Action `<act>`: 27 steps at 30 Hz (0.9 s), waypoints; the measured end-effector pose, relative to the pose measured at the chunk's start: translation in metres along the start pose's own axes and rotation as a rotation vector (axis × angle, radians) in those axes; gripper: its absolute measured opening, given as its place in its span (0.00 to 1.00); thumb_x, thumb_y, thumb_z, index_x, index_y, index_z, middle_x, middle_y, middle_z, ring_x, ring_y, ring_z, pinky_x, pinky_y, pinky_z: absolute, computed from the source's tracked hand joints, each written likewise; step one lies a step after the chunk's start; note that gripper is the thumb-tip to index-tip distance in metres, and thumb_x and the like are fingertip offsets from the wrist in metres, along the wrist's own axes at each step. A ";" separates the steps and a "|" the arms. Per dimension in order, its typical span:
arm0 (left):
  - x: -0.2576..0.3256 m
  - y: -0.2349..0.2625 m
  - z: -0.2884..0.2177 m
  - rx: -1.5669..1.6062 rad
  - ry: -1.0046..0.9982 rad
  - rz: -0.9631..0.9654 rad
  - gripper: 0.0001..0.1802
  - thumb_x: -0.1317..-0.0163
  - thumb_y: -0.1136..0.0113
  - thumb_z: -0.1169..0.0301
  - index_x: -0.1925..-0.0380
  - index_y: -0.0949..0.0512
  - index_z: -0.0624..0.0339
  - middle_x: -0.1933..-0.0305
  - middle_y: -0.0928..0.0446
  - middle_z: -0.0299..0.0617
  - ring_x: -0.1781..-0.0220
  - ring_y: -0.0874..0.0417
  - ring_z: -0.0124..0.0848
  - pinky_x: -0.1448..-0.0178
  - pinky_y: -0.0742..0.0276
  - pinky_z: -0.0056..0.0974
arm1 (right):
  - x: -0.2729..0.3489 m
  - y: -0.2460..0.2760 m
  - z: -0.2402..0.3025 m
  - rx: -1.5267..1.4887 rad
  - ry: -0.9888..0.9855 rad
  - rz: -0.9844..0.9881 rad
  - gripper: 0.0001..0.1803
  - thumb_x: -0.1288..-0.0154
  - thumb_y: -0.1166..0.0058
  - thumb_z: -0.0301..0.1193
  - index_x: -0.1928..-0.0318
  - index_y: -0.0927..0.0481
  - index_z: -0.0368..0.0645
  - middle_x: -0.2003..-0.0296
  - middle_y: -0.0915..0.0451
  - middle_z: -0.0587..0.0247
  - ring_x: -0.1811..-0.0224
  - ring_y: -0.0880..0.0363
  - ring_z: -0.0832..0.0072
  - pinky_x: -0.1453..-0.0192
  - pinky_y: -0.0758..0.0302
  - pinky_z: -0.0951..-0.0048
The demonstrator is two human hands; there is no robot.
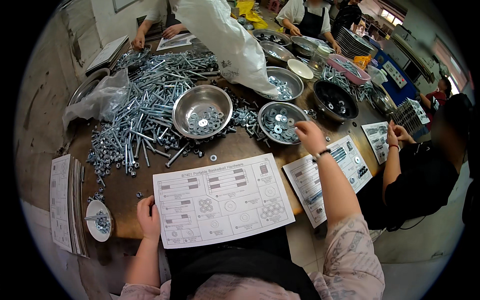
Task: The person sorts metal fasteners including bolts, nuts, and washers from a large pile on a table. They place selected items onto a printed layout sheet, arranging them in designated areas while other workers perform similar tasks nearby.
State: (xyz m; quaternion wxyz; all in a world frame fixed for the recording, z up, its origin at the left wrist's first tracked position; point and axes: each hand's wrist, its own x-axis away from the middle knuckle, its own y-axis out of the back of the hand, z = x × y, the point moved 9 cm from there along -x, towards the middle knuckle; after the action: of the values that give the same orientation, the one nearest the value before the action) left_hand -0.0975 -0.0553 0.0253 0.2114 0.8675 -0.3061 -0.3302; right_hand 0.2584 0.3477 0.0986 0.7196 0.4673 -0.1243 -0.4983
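A white printed sheet (235,202) with line drawings of bolts, washers and nuts lies in front of me, overhanging the table's near edge. My left hand (147,218) grips its left edge, thumb along the border. My right hand (311,138) reaches to the near right rim of a metal bowl (261,125) of flat washers (281,123). Its fingertips are pinched together; whatever is between them is too small to make out. Left of that bowl stands a larger metal bowl (189,101), also with washers. One loose washer (213,158) rests just beyond the sheet.
Bolts (155,95) and nuts (117,162) heap across the left. A white sack (225,45) slants over another washer bowl (295,80). A small white bowl (94,230) and stacked sheets (61,200) stand left. At right, a co-worker (425,175) sits beside a sheet with hardware (345,157).
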 end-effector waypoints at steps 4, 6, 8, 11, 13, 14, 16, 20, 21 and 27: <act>-0.002 -0.001 0.000 -0.018 -0.019 0.008 0.14 0.49 0.51 0.81 0.61 0.27 0.68 0.61 0.28 0.49 0.58 0.26 0.41 0.52 0.30 0.38 | -0.044 -0.052 -0.009 0.463 -0.037 0.253 0.14 0.47 0.44 0.31 0.57 0.21 0.52 0.59 0.25 0.59 0.53 0.26 0.63 0.51 0.28 0.64; -0.004 -0.003 -0.001 -0.027 -0.018 0.034 0.13 0.49 0.51 0.81 0.61 0.27 0.69 0.61 0.27 0.49 0.59 0.26 0.41 0.53 0.30 0.38 | -0.054 -0.070 -0.026 0.571 -0.147 0.369 0.15 0.49 0.42 0.32 0.57 0.21 0.52 0.56 0.25 0.58 0.51 0.27 0.62 0.48 0.28 0.64; -0.005 -0.004 -0.001 -0.014 -0.006 0.042 0.13 0.49 0.50 0.81 0.61 0.27 0.69 0.62 0.28 0.49 0.59 0.26 0.41 0.54 0.30 0.38 | -0.063 -0.087 -0.039 0.628 -0.132 0.448 0.16 0.50 0.40 0.32 0.57 0.21 0.52 0.56 0.24 0.58 0.51 0.26 0.62 0.48 0.28 0.64; -0.004 -0.004 -0.001 -0.012 0.006 0.050 0.13 0.49 0.51 0.82 0.61 0.27 0.68 0.61 0.28 0.49 0.58 0.27 0.41 0.53 0.30 0.38 | -0.070 -0.093 -0.043 0.588 -0.165 0.428 0.17 0.54 0.37 0.33 0.59 0.21 0.49 0.59 0.22 0.56 0.54 0.24 0.61 0.50 0.28 0.64; -0.004 -0.006 0.002 -0.017 0.001 0.045 0.13 0.49 0.51 0.81 0.61 0.27 0.68 0.61 0.28 0.49 0.58 0.26 0.41 0.53 0.30 0.38 | -0.075 -0.091 -0.060 0.599 -0.158 0.352 0.16 0.54 0.39 0.33 0.60 0.21 0.48 0.60 0.22 0.57 0.55 0.24 0.60 0.51 0.28 0.63; -0.004 -0.007 0.003 -0.016 -0.004 0.043 0.13 0.48 0.51 0.81 0.61 0.27 0.68 0.61 0.28 0.49 0.58 0.26 0.41 0.52 0.30 0.38 | -0.078 -0.091 -0.070 0.627 -0.142 0.299 0.15 0.53 0.41 0.31 0.61 0.21 0.49 0.61 0.21 0.57 0.55 0.24 0.60 0.51 0.28 0.63; -0.003 -0.005 0.004 -0.031 -0.014 0.046 0.13 0.48 0.51 0.81 0.61 0.27 0.68 0.60 0.28 0.49 0.57 0.27 0.41 0.52 0.30 0.38 | -0.076 -0.073 -0.043 0.647 -0.164 0.218 0.11 0.46 0.50 0.31 0.61 0.20 0.51 0.61 0.21 0.57 0.58 0.23 0.59 0.54 0.27 0.63; -0.004 -0.007 0.005 -0.029 -0.003 0.071 0.13 0.48 0.51 0.81 0.61 0.26 0.68 0.60 0.28 0.49 0.57 0.27 0.40 0.51 0.31 0.38 | -0.048 -0.033 0.008 0.369 -0.080 -0.052 0.10 0.44 0.51 0.33 0.63 0.20 0.49 0.66 0.21 0.58 0.63 0.23 0.60 0.60 0.26 0.62; -0.004 -0.007 0.005 -0.040 -0.006 0.069 0.13 0.48 0.51 0.81 0.61 0.26 0.68 0.60 0.28 0.49 0.57 0.27 0.40 0.51 0.31 0.38 | -0.036 -0.027 0.021 0.277 -0.002 -0.098 0.09 0.45 0.50 0.32 0.64 0.20 0.48 0.67 0.21 0.58 0.64 0.23 0.60 0.61 0.26 0.63; -0.002 -0.007 0.004 -0.049 0.001 0.060 0.13 0.48 0.51 0.81 0.60 0.26 0.68 0.59 0.28 0.49 0.56 0.27 0.40 0.50 0.31 0.38 | 0.077 -0.039 0.088 0.121 0.359 0.111 0.08 0.51 0.47 0.27 0.67 0.21 0.50 0.72 0.21 0.63 0.68 0.23 0.64 0.66 0.27 0.67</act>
State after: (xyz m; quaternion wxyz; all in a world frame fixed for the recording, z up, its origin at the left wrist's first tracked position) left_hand -0.0991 -0.0494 0.0198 0.2426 0.8527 -0.3238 -0.3305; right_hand 0.2146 0.2329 0.0922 0.7273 0.5835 -0.0492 -0.3580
